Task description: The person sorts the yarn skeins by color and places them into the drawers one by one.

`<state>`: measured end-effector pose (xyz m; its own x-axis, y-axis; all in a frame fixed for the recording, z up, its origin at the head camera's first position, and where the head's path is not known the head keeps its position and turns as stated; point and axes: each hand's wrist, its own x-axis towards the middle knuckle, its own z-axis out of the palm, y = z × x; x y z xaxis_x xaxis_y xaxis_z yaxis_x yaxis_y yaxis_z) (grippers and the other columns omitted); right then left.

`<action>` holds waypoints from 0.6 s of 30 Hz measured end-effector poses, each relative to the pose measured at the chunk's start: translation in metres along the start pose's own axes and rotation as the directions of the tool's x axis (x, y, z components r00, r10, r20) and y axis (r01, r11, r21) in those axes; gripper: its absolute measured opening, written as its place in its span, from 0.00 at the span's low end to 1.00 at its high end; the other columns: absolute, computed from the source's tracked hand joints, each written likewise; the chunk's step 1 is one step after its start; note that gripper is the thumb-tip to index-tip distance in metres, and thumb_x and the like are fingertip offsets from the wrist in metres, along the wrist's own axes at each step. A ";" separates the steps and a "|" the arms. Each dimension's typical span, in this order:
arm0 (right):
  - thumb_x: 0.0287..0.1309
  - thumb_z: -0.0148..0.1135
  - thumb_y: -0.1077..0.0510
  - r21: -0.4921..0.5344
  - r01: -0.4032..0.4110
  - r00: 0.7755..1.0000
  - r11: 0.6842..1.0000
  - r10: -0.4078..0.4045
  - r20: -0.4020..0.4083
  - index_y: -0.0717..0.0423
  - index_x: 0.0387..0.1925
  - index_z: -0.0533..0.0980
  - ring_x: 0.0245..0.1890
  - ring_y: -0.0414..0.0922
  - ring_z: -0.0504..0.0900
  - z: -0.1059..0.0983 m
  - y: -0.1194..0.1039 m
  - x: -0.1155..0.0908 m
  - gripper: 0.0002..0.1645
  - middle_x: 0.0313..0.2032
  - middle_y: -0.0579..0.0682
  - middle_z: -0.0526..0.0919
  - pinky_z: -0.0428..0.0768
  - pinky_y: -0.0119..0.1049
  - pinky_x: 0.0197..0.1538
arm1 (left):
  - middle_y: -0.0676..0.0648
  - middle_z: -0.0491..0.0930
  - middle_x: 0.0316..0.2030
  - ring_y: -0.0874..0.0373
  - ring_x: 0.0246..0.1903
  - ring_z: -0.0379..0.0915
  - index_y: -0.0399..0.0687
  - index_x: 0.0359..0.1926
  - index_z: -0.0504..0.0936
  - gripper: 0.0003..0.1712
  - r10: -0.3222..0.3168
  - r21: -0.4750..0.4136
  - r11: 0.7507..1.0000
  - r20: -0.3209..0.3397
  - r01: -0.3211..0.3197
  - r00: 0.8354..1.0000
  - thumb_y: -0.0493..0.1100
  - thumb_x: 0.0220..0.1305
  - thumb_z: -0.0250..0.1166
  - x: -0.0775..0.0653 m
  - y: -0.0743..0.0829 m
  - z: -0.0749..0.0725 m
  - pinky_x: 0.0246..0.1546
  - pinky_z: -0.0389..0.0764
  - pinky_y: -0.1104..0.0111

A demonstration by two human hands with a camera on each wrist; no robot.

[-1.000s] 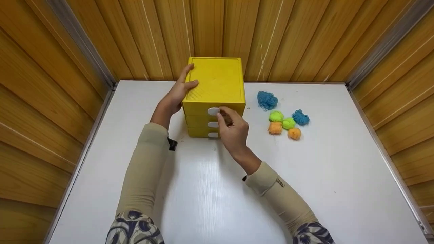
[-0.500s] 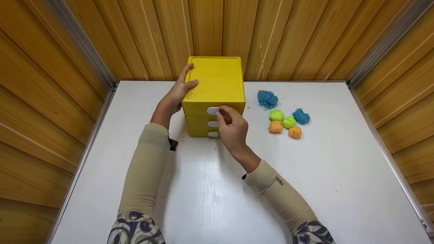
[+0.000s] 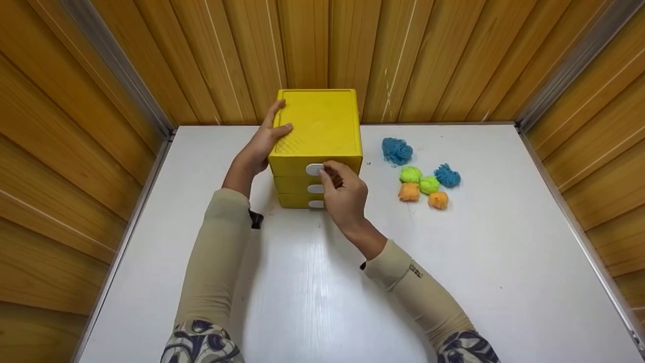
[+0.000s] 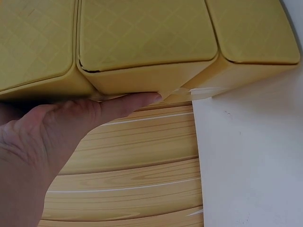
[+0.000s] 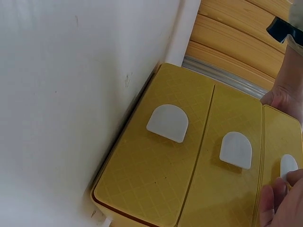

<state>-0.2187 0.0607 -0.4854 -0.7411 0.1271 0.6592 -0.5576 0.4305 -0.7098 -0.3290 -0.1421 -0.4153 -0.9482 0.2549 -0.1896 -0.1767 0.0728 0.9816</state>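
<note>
Fingers outstretched, the left hand (image 3: 259,143) rested against the left of a yellow drawer box (image 3: 322,121); the right hand (image 3: 347,196) pinched its top white handle (image 3: 313,170). Yarn balls (image 3: 429,185) lay right.

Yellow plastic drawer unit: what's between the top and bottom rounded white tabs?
The middle rounded white tab. Right wrist view shows it between the bottom tab and the top tab, held by the right hand.

On the white bench (image 3: 504,302) lie 2 blue yarn bundles (image 3: 397,151), 2 lime-green yarn balls (image 3: 410,174) and 2 orange yarn balls (image 3: 409,192). Wood-grain panels (image 3: 201,55) line 3 sides, with grey metal strips (image 3: 113,65) at 2 corners.
</note>
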 end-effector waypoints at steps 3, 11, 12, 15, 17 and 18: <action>0.68 0.72 0.60 0.003 -0.007 1.000 1.000 0.007 -0.004 0.58 0.46 0.86 0.29 0.41 0.81 -0.001 0.000 0.001 0.08 0.36 0.52 0.90 0.81 0.29 0.35 | 0.50 0.28 0.88 0.44 0.85 0.43 0.84 0.84 0.43 0.43 0.010 -0.014 1.000 0.002 -0.010 1.000 0.50 0.81 0.55 0.001 0.001 0.002 0.82 0.60 0.46; 0.70 0.71 0.60 0.026 -0.035 0.999 0.999 0.035 0.002 0.58 0.48 0.86 0.28 0.40 0.78 0.000 0.000 -0.002 0.09 0.36 0.52 0.89 0.78 0.28 0.34 | 0.50 0.29 0.88 0.45 0.84 0.45 0.84 0.84 0.43 0.43 0.001 -0.002 1.000 -0.010 -0.001 1.000 0.51 0.81 0.55 0.000 0.000 0.002 0.81 0.61 0.48; 0.70 0.70 0.60 0.025 -0.034 0.999 0.999 0.034 0.003 0.58 0.48 0.86 0.28 0.40 0.78 0.000 0.000 -0.002 0.09 0.37 0.52 0.89 0.78 0.28 0.34 | 0.50 0.29 0.88 0.45 0.84 0.45 0.84 0.84 0.43 0.43 0.001 -0.002 1.000 -0.011 -0.001 1.000 0.51 0.81 0.55 0.000 0.000 0.002 0.81 0.61 0.48; 0.70 0.70 0.60 0.024 -0.029 1.000 0.999 0.029 0.005 0.58 0.48 0.85 0.28 0.40 0.78 0.000 -0.001 -0.002 0.09 0.38 0.52 0.89 0.78 0.28 0.34 | 0.50 0.29 0.88 0.44 0.84 0.46 0.84 0.83 0.43 0.43 0.002 -0.005 1.000 -0.012 -0.002 1.000 0.51 0.80 0.55 0.000 -0.001 0.001 0.80 0.62 0.48; 0.70 0.70 0.60 0.022 -0.028 1.000 0.999 0.028 0.005 0.58 0.48 0.86 0.28 0.40 0.79 0.000 -0.001 -0.002 0.09 0.39 0.52 0.90 0.79 0.28 0.34 | 0.49 0.29 0.88 0.44 0.83 0.48 0.85 0.83 0.43 0.43 0.001 -0.006 1.000 -0.010 -0.001 1.000 0.51 0.80 0.55 0.000 -0.002 0.000 0.80 0.63 0.48; 0.70 0.70 0.60 0.021 -0.029 1.000 0.999 0.029 0.006 0.58 0.48 0.86 0.28 0.40 0.79 0.000 -0.001 -0.002 0.09 0.39 0.52 0.91 0.79 0.28 0.34 | 0.49 0.30 0.88 0.44 0.82 0.49 0.85 0.83 0.43 0.43 0.001 -0.006 1.000 -0.009 -0.001 1.000 0.52 0.80 0.55 0.001 -0.002 0.000 0.79 0.64 0.48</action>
<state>-0.2167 0.0600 -0.4859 -0.7588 0.1343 0.6373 -0.5438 0.4080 -0.7334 -0.3292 -0.1419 -0.4172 -0.9507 0.2464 -0.1882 -0.1772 0.0662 0.9819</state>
